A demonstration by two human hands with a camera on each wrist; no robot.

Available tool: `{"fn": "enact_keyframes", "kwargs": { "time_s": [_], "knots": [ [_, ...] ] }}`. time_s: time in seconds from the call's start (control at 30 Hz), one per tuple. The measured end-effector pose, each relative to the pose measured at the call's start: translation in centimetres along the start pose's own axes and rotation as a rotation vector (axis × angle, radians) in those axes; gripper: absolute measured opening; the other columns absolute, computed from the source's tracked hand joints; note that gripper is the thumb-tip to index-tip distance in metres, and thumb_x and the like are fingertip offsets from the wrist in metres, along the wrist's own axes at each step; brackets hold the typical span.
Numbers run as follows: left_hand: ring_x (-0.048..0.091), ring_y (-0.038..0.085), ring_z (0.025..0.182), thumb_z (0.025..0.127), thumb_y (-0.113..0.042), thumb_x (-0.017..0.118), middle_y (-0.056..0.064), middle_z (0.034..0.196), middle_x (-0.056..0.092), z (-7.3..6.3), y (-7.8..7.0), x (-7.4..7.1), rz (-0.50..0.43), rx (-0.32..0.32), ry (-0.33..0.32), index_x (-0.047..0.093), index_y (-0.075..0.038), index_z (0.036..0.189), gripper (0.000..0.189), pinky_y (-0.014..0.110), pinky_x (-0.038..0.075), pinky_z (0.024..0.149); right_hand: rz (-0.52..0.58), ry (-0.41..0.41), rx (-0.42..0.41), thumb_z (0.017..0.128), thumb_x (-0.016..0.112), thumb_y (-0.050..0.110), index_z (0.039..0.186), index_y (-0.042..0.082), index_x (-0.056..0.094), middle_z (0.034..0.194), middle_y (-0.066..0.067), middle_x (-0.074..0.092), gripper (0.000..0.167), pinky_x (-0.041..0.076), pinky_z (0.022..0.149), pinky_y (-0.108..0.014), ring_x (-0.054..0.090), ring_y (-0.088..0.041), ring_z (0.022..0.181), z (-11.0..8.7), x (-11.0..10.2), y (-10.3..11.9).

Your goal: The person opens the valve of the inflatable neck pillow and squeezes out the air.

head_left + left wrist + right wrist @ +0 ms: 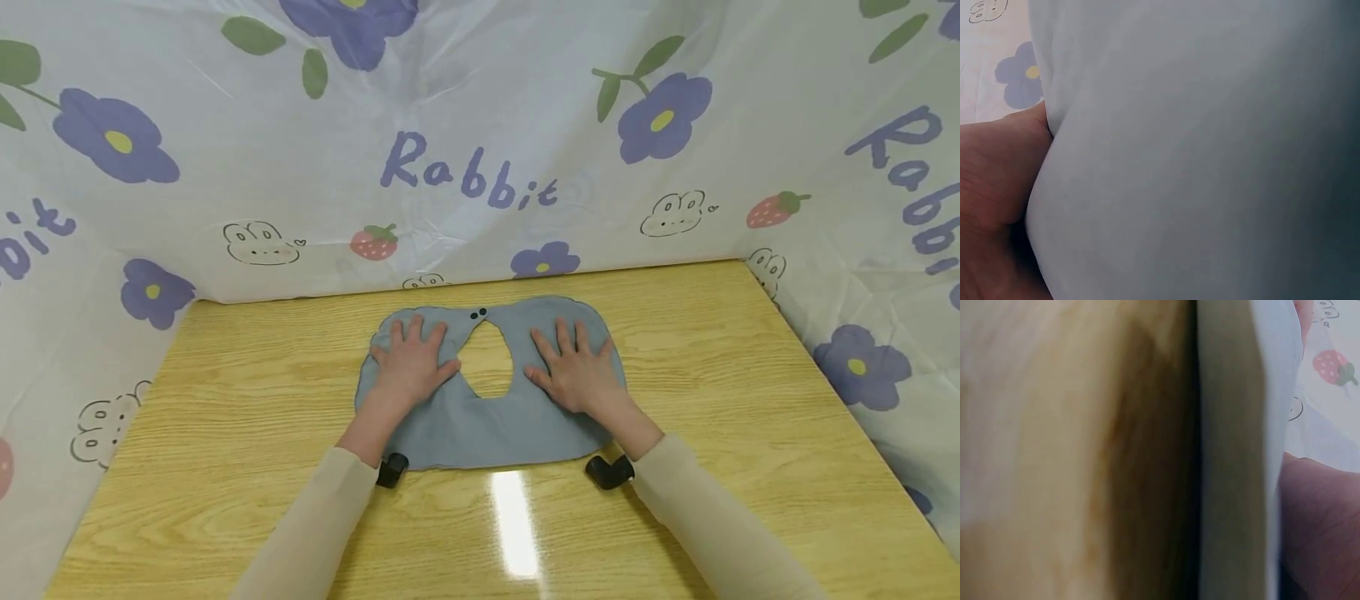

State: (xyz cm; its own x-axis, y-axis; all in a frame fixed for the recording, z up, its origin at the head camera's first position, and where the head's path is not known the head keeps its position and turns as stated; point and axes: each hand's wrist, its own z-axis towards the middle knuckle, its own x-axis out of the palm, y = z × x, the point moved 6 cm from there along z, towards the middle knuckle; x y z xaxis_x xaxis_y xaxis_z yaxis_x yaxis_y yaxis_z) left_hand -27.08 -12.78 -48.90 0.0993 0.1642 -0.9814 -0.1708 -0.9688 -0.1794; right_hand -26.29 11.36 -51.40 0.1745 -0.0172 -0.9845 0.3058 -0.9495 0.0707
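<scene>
A grey-blue baby bib (480, 435) lies spread on the wooden table, its neck hole near the middle. Two dark snap buttons (482, 312) sit side by side at the top of that hole, where the neck ends meet. My left hand (408, 362) rests with fingers spread on the bib's left part, thumb at the hole's edge. On the right part, my right hand (579, 373) also lies with spread fingers. Grey cloth (1179, 150) fills most of the left wrist view. In the right wrist view, the bib's edge (1235, 450) runs beside my hand.
The wood-grain table (255, 433) extends around the bib on all sides. A white printed sheet (480, 100) with flowers, rabbits and strawberries hangs behind and along both sides. Black wrist camera pieces (609, 472) stick out below my wrists, close to the bib's near edge.
</scene>
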Motion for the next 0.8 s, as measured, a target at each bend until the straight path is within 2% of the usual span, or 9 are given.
{"fn": "enact_keyframes", "kwargs": {
  "time_s": [0.33,0.53,0.6,0.8],
  "knots": [
    [0.013,0.057,0.148,0.102,-0.050,0.059,0.026,0.162,0.024,0.0,0.1,-0.1,0.008,0.001,0.004,0.039,-0.016,0.159,0.069,0.086,0.025,0.097,0.014,0.027,0.011,0.107,0.032,0.060,0.167,0.022,0.013,0.169,-0.022,0.005,0.073,0.010,0.107,-0.083,0.001,-0.049,0.153,0.1,0.0,0.1],
    [0.017,0.057,0.148,0.102,-0.050,0.059,0.026,0.163,0.025,-0.5,0.4,-0.8,0.051,-0.004,-0.002,0.038,-0.014,0.159,0.071,0.084,0.027,0.099,0.009,0.003,-0.030,0.107,0.035,0.061,0.167,0.020,0.016,0.170,-0.020,0.008,0.075,0.013,0.109,-0.081,0.005,-0.047,0.154,0.0,-0.3,0.1],
    [0.019,0.057,0.147,0.102,-0.048,0.061,0.026,0.162,0.027,-0.9,0.4,-1.2,0.050,-0.001,-0.030,0.039,-0.012,0.159,0.070,0.083,0.028,0.101,-0.002,-0.017,-0.058,0.107,0.038,0.059,0.166,0.018,0.018,0.170,-0.019,0.009,0.075,0.013,0.111,-0.079,0.007,-0.045,0.154,-0.3,-0.5,0.0],
    [0.028,0.057,0.144,0.099,-0.038,0.067,0.029,0.157,0.036,-3.1,0.0,-2.9,0.016,0.020,-0.171,0.047,-0.007,0.153,0.066,0.078,0.035,0.101,0.015,-0.059,-0.129,0.106,0.043,0.057,0.165,0.013,0.023,0.169,-0.019,0.012,0.076,0.013,0.114,-0.076,0.010,-0.045,0.154,-2.0,-1.1,0.0]
  ]
}}
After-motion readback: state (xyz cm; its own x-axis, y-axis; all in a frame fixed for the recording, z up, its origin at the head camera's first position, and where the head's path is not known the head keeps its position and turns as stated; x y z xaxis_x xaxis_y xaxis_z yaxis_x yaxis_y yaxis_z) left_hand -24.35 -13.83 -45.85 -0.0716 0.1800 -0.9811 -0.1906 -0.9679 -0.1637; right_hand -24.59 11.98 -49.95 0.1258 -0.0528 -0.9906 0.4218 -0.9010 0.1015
